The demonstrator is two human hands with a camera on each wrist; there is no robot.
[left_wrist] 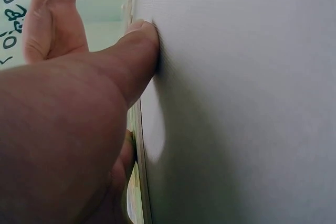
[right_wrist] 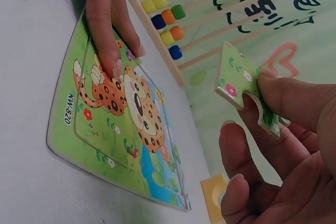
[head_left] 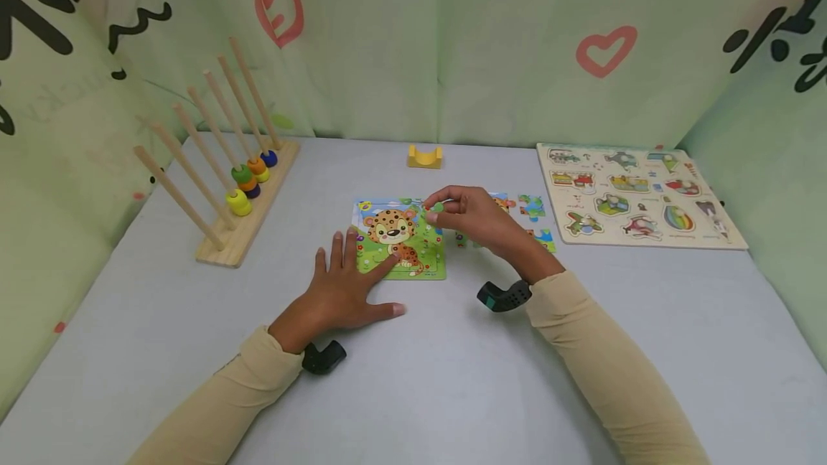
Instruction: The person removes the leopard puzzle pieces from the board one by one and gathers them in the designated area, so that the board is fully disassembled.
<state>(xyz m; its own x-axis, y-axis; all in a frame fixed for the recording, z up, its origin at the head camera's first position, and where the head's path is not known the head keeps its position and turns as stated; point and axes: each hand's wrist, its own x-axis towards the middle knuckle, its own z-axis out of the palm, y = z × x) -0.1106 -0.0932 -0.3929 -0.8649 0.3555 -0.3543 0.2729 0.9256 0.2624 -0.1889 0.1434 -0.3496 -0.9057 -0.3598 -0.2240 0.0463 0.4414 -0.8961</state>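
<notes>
A jigsaw board [head_left: 426, 264] with a spotted leopard cub on green lies on the table. My left hand [head_left: 342, 285], fingers spread, rests on its lower left part, the thumb on the table. Over the board's right edge, my right hand [head_left: 478, 219] pinches a green flowered puzzle piece [right_wrist: 239, 74] between thumb and fingers. In the right wrist view this piece is raised off the board. Loose puzzle pieces [head_left: 533, 208] lie right of the board, partly hidden by my right hand. The left wrist view shows mainly my left thumb [left_wrist: 142, 45] against the table.
On the left stands a wooden peg rack [head_left: 258, 210] with coloured beads at the bottom of some rods. A yellow arched block [head_left: 424, 158] sits behind the jigsaw. A wooden picture board [head_left: 652, 224] lies at the right. Green curtains [head_left: 491, 49] enclose the table.
</notes>
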